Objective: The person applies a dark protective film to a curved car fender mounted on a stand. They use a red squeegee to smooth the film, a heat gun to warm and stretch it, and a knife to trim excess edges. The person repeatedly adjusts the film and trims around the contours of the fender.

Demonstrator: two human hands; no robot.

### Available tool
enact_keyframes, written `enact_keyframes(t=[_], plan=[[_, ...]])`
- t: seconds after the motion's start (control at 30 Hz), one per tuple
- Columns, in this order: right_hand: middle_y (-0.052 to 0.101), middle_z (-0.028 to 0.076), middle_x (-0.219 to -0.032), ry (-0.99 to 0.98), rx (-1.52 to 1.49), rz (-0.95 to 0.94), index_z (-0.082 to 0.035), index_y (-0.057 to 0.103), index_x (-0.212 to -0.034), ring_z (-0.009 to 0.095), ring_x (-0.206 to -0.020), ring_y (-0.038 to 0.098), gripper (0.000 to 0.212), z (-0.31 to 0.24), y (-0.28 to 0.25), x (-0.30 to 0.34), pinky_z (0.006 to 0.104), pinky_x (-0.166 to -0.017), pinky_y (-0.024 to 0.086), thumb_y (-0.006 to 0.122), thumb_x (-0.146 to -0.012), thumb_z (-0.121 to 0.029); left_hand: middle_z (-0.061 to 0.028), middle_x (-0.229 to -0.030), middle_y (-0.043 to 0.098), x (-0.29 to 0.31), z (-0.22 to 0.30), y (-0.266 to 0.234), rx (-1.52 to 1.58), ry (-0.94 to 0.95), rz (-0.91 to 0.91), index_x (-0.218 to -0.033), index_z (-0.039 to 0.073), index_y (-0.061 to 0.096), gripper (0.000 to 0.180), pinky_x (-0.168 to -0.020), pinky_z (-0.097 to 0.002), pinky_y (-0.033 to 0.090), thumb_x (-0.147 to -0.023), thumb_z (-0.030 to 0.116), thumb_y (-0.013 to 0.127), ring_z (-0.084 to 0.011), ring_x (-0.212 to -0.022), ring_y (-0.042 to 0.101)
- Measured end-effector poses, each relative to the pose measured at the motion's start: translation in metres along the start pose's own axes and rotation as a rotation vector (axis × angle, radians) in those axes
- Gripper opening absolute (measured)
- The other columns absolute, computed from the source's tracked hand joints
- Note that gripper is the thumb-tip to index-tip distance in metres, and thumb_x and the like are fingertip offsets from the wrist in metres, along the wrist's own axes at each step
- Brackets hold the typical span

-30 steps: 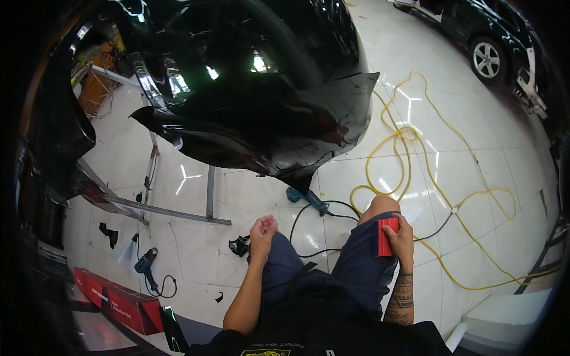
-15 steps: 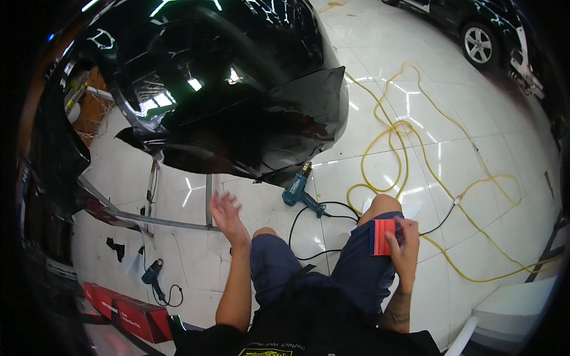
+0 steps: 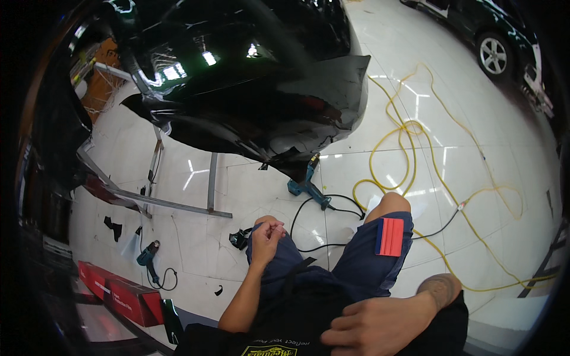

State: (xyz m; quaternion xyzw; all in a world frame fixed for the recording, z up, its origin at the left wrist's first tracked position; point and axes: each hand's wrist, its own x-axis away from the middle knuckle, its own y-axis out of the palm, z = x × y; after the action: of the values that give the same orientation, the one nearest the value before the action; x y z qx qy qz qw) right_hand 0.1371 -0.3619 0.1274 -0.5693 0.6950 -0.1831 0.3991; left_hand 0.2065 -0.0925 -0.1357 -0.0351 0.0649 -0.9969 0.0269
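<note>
The right hand [image 3: 374, 323] has let go of the red squeegee [image 3: 390, 237] and lies loosely curled, empty, against the belly; the squeegee now rests on the right thigh. The left hand [image 3: 268, 235], raised half a second ago, is back on the left knee, fingers curled. Beyond lies a teal heat gun [image 3: 307, 184].

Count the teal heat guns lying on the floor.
2: one heat gun under the black panel's edge, another heat gun by the red box. Others may be hidden.

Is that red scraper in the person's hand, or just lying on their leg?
Lying loose. The red scraper rests flat on the thigh; the right hand is at the waist and the left hand on the other knee.
</note>
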Motion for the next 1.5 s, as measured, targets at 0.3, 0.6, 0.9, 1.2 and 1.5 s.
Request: enact_keyframes(t=[0.3, 0.6, 0.9, 1.2, 1.5], plan=[[0.066, 0.018, -0.093, -0.086, 0.075, 0.522, 0.007, 0.059, -0.101, 0.019, -0.064, 0.065, 0.017, -0.015, -0.032, 0.115, 0.0256, -0.061, 0.055, 0.056, -0.086, -0.001, -0.0114, -0.088, 0.071, 0.022, 0.088, 0.019, 0.057, 0.063, -0.391, -0.101, -0.006, 0.065, 0.017, -0.079, -0.0262, 0.054, -0.094, 0.005, 0.055, -0.0152, -0.084, 0.069], [0.066, 0.015, -0.085, 0.655, -0.506, 1.814, 0.002, 0.053, -0.110, 0.019, -0.067, 0.067, 0.022, 0.108, 0.139, 0.076, 0.0266, -0.062, 0.055, 0.061, -0.089, 0.002, -0.0159, -0.112, 0.067, 0.034, 0.120, 0.135, 0.308, 0.132, -0.499, -0.118, -0.006, 0.056, 0.029, -0.077, -0.0261, 0.053, -0.098, 0.015, 0.053, -0.0148, -0.087, 0.067], [0.064, 0.009, -0.071, 0.637, -0.935, 1.565, -0.004, 0.048, -0.105, 0.013, -0.050, 0.061, 0.021, 0.105, 0.132, 0.115, 0.0218, -0.043, 0.045, 0.062, -0.089, -0.003, -0.0170, -0.102, 0.061, 0.018, 0.115, 0.181, 0.664, -0.174, -0.585, -0.099, 0.002, 0.054, 0.017, -0.086, -0.0342, 0.050, -0.099, 0.018, 0.051, -0.0203, -0.091, 0.062], [0.068, 0.017, -0.078, 0.691, -0.663, 1.975, 0.004, 0.056, -0.103, 0.020, -0.064, 0.069, 0.016, 0.103, 0.101, 0.165, 0.0260, -0.057, 0.056, 0.060, -0.090, -0.004, 0.0002, -0.071, 0.047, -0.018, 0.121, 0.200, 0.484, -0.111, -0.925, -0.105, 0.000, 0.053, 0.020, -0.054, -0.0189, 0.035, -0.101, 0.020, 0.048, -0.0051, -0.059, 0.040], [0.061, 0.028, -0.114, 0.336, -0.701, 2.015, 0.001, 0.050, -0.104, 0.030, -0.107, 0.064, 0.022, 0.140, 0.053, 0.155, 0.0357, -0.089, 0.055, 0.052, -0.099, -0.020, -0.0008, -0.071, 0.054, 0.000, 0.097, 0.201, 0.317, -0.004, -0.776, -0.105, 0.001, 0.055, 0.024, -0.052, -0.0176, 0.033, -0.102, 0.024, 0.046, -0.0047, -0.057, 0.041]])
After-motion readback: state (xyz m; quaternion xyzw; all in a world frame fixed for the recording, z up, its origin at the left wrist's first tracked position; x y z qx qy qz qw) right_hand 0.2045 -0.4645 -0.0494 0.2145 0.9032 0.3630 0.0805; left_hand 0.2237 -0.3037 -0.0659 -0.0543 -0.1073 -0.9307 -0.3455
